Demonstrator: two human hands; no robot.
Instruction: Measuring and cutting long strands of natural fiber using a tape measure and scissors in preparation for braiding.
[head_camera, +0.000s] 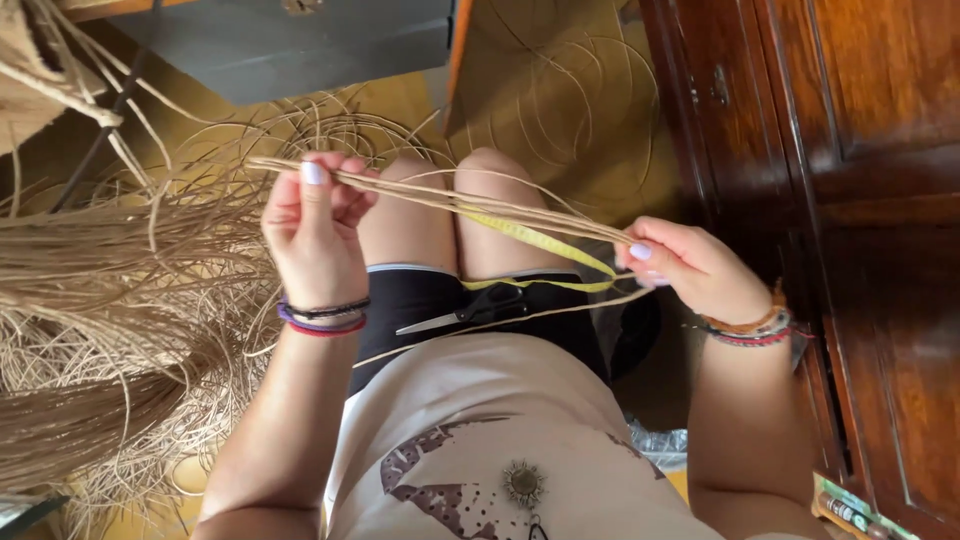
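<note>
My left hand (315, 225) is raised above my left knee and pinches one end of a thin bundle of pale straw strands (430, 195). The bundle runs rightward across both knees to my right hand (690, 265), which grips its other end. A yellow measuring tape (540, 240) lies along the strands and loops back toward my lap. A pair of scissors with black handles (480, 308) rests on my black shorts, between my arms.
A big heap of loose straw fibre (110, 320) fills the left side. A dark wooden cabinet (850, 200) stands close on the right. A grey box (290, 40) sits at the top, on yellow floor with curled strands (560, 90).
</note>
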